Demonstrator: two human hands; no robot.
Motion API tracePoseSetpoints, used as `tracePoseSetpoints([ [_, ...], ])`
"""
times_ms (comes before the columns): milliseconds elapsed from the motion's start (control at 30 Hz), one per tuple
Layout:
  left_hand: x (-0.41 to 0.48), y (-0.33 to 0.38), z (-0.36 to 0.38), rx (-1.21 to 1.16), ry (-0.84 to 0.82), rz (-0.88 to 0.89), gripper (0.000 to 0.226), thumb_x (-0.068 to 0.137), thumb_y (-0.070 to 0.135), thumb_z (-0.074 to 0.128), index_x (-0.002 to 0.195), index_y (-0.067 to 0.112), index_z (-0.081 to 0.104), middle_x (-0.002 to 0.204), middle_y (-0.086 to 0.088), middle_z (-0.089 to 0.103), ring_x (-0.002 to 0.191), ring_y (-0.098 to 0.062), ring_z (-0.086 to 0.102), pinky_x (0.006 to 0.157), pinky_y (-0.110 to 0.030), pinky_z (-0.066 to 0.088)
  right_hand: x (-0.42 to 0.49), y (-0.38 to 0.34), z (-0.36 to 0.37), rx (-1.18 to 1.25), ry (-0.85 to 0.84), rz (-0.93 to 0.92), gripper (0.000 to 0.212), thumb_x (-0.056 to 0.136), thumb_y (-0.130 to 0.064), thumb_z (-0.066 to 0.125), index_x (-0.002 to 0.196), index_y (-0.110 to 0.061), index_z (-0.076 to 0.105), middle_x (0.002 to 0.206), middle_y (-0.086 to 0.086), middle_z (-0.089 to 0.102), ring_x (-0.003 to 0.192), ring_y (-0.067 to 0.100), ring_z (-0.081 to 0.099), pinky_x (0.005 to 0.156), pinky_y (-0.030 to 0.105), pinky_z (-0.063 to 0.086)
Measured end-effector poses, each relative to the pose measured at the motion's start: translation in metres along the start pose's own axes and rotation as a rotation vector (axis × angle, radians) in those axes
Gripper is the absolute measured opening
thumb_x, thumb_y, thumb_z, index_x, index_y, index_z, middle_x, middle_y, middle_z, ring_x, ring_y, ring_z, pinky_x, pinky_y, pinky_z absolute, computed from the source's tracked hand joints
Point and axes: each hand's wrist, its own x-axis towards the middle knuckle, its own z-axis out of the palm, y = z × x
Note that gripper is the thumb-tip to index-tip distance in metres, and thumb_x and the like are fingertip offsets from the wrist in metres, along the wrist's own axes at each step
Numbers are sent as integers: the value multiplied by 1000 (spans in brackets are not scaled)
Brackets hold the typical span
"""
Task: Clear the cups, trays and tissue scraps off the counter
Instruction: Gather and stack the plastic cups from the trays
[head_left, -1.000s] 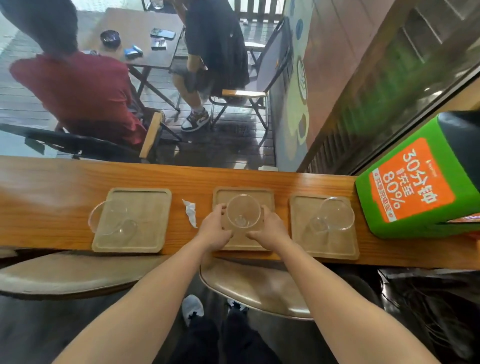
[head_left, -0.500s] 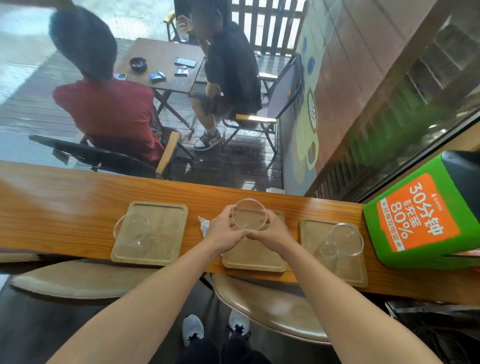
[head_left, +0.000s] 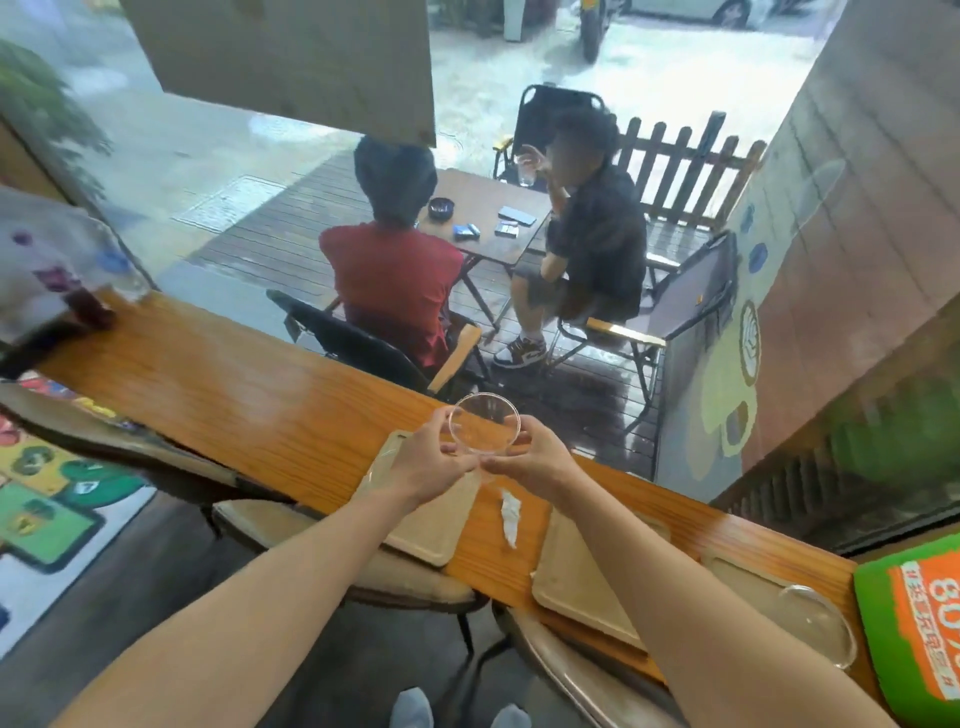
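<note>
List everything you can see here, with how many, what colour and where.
Counter: 1, orange-brown wood, along the window.
Trays: 3, pale wood, on the counter: left tray, middle tray, right tray.
Cups: 2, clear: held cup lifted over the counter, second cup on the right tray.
Tissue scrap: 1, white, on the counter between left tray and middle tray.
Box: 1, green and orange, counter's right end.
Seated people: 2, outside the window, one in red, one in black.
Hands: 2, left hand and right hand, both gripping the held cup.
</note>
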Motion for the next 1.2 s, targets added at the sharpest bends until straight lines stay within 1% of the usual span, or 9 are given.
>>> tracePoseSetpoints([
  [133, -7, -12, -40, -11, 40, -13, 67, 77, 34, 80, 132, 26, 44, 116, 9, 55, 92, -6, 61, 70, -17, 50, 13, -25, 32, -54, -67, -23, 79, 76, -17, 86, 142, -18, 43, 127, 10, 58, 114, 26, 61, 97, 44, 55],
  [300, -13, -31, -67, -33, 50, -50, 55, 80, 26, 76, 125, 33, 44, 103, 20, 54, 85, 2, 60, 57, -10, 48, 28, -34, 62, -81, -107, 2, 81, 75, -17, 86, 142, -22, 42, 124, 8, 60, 112, 25, 62, 96, 46, 55],
  [467, -11, -53, -77, -24, 26, -97, 68, 82, 30, 76, 139, 27, 39, 118, 12, 52, 99, -6, 56, 65, -12, 45, 39, -33, 83, -119, -123, 41, 81, 76, -20, 86, 143, -21, 41, 121, 8, 63, 108, 22, 64, 92, 39, 56],
  [667, -3, -77, -75, 3, -22, -160, 72, 81, 28, 77, 141, 23, 38, 132, -1, 52, 110, -16, 57, 72, -18, 47, 49, -19, 97, -188, -117, 90, 81, 76, -22, 86, 143, -20, 40, 126, 6, 64, 113, 22, 63, 90, 35, 55],
  [767, 5, -88, -73, 73, -31, -156, 69, 81, 26, 78, 139, 21, 41, 132, -2, 54, 108, -16, 56, 73, -19, 47, 55, -13, 104, -257, -90, 116, 79, 76, -24, 85, 141, -20, 42, 128, 5, 61, 115, 24, 60, 95, 40, 54],
  [867, 12, -98, -69, 194, -37, -160, 70, 81, 26, 78, 140, 16, 42, 134, -4, 53, 116, -22, 53, 89, -33, 50, 61, -6, 111, -327, -81, 129, 79, 76, -27, 84, 141, -21, 39, 130, 6, 58, 118, 27, 55, 97, 42, 53],
  [967, 19, -111, -65, 257, -68, -199, 72, 81, 26, 77, 142, 17, 41, 136, -5, 52, 122, -25, 50, 101, -43, 46, 65, 1, 116, -363, -82, 134, 83, 77, -24, 83, 146, -18, 36, 135, 7, 55, 120, 23, 54, 86, 27, 47],
  [1067, 23, -123, -60, 249, -81, -222, 68, 79, 31, 73, 139, 21, 43, 131, -2, 53, 115, -22, 51, 94, -36, 47, 69, 8, 120, -419, -62, 118, 82, 76, -23, 83, 145, -14, 40, 137, 5, 54, 124, 22, 52, 85, 23, 39],
  [1200, 24, -134, -56, 237, -110, -218, 54, 76, 36, 68, 127, 29, 51, 114, 8, 56, 104, -16, 54, 77, -26, 43, 72, 17, 126, -413, -61, 127, 76, 75, -18, 83, 141, -15, 46, 132, 3, 57, 120, 22, 54, 91, 27, 47],
])
